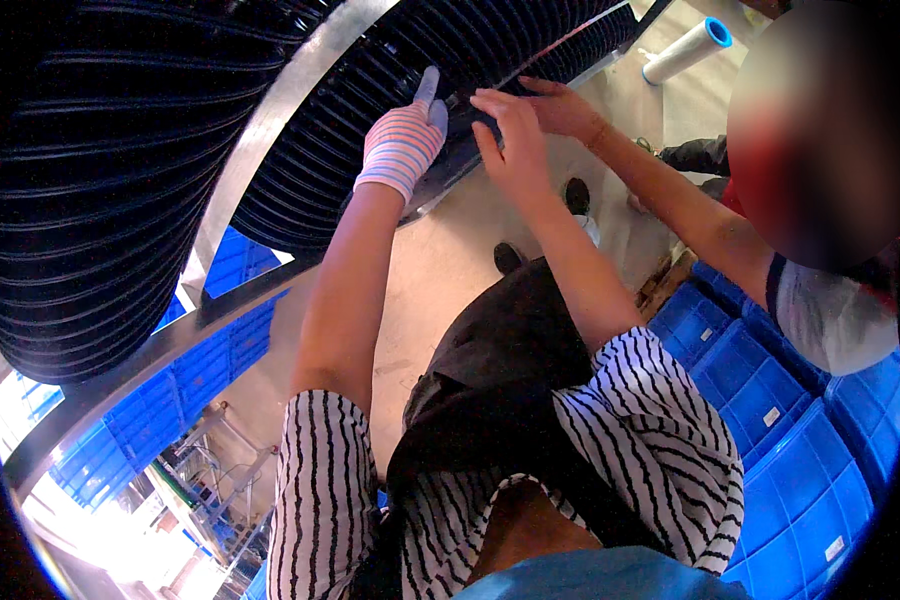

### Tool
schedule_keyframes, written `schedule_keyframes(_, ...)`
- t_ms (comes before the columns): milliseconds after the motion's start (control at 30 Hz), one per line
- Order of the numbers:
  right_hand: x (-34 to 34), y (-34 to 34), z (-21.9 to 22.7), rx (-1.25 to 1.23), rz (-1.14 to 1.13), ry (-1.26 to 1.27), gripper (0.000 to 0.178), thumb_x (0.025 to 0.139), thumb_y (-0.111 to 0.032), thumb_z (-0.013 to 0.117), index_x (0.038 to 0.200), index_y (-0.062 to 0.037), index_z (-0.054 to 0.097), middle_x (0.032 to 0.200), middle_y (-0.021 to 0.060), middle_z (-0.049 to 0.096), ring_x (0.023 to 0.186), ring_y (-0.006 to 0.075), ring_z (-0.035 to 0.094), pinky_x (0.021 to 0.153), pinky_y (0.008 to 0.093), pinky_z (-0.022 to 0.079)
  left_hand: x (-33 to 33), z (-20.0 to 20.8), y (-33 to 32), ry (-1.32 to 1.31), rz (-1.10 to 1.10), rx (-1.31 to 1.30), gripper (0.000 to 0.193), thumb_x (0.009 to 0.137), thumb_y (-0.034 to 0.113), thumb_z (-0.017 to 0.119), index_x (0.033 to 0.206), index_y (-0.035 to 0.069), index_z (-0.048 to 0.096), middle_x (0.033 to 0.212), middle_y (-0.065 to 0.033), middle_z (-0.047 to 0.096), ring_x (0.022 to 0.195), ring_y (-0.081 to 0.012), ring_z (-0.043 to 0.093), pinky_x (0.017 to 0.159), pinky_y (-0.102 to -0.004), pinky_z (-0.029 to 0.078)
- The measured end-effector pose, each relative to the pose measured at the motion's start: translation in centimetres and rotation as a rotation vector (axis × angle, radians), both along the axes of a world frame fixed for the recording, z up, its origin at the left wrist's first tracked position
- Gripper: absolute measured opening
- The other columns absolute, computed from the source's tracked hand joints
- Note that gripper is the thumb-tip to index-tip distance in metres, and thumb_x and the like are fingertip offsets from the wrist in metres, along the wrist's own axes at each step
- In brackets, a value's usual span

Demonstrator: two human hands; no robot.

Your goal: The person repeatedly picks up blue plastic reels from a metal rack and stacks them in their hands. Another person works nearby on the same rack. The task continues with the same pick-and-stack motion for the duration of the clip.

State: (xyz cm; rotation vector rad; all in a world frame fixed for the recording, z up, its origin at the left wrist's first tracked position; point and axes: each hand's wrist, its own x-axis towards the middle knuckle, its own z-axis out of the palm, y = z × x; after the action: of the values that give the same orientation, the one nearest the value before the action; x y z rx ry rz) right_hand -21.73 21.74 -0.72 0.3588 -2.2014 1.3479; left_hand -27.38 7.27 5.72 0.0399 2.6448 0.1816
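Your gloved left hand is at the black ribbed stack, index finger stretched; its other fingers are partly hidden, so I cannot tell whether they hold something. Your bare right hand has half-open fingers near the stack's edge, contact unclear. It partly covers 1 co-worker's hand. The view's upper rim cuts the stack.

There is one striped glove, one white roll, two striped sleeves and the wearer's two hands.
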Motion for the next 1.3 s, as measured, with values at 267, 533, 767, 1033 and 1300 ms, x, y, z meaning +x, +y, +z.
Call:
schedule_keyframes(267,1.0,0.4,-0.2,-0.033,0.018,-0.021,0.032,0.080,-0.004,0.062,0.111,-0.0067,0.058,0.115,0.0140,0.060,0.107,0.0340,0.055,0.094,0.0425,0.044,0.2,-0.2,-0.4,0.039,-0.026,-0.003,0.057,0.094,0.036,0.038,0.148,0.028,0.021,0.092,-0.0246,0.065,0.086,-0.0384,0.064,0.078,-0.0462,0.049)
schedule_keyframes(533,4.1,1.1,-1.0,-0.038,-0.010,-0.149,0.025,0.083,-0.002,0.061,0.107,-0.0049,0.059,0.109,0.0128,0.062,0.103,0.0306,0.058,0.088,0.0369,0.046,4.4,1.4,-1.0,0.065,-0.037,0.029,0.054,0.093,0.036,0.040,0.144,0.025,0.028,0.084,-0.0239,0.065,0.079,-0.0395,0.063,0.071,-0.0478,0.049)
schedule_keyframes(767,5.2,0.3,0.1,-0.101,0.055,-0.321,0.020,0.088,-0.009,0.056,0.108,-0.0047,0.059,0.108,0.0143,0.062,0.101,0.0315,0.059,0.088,0.0390,0.047,11.3,0.7,-4.6,0.138,-0.001,0.064,0.053,0.093,0.033,0.044,0.143,0.023,0.030,0.078,-0.0241,0.064,0.071,-0.0423,0.062,0.066,-0.0500,0.048)
schedule_keyframes(1033,-2.6,-4.1,-3.8,-0.091,-0.064,-0.465,0.024,0.088,-0.017,0.058,0.110,-0.0066,0.059,0.081,0.0159,0.066,0.073,0.0306,0.067,0.070,0.0373,0.053,18.4,-0.2,-6.8,0.010,0.100,-0.012,0.054,0.094,0.034,0.043,0.144,0.023,0.030,0.076,-0.0250,0.063,0.069,-0.0415,0.062,0.064,-0.0506,0.048)
schedule_keyframes(1300,-4.2,-5.8,-1.2,0.281,-0.201,-0.439,0.021,0.086,-0.020,0.058,0.105,-0.0107,0.060,0.080,0.0153,0.067,0.075,0.0348,0.065,0.064,0.0437,0.052,23.5,-1.5,-8.6,-0.055,0.190,0.046,0.053,0.095,0.036,0.043,0.144,0.022,0.033,0.069,-0.0251,0.059,0.067,-0.0428,0.060,0.062,-0.0486,0.045)
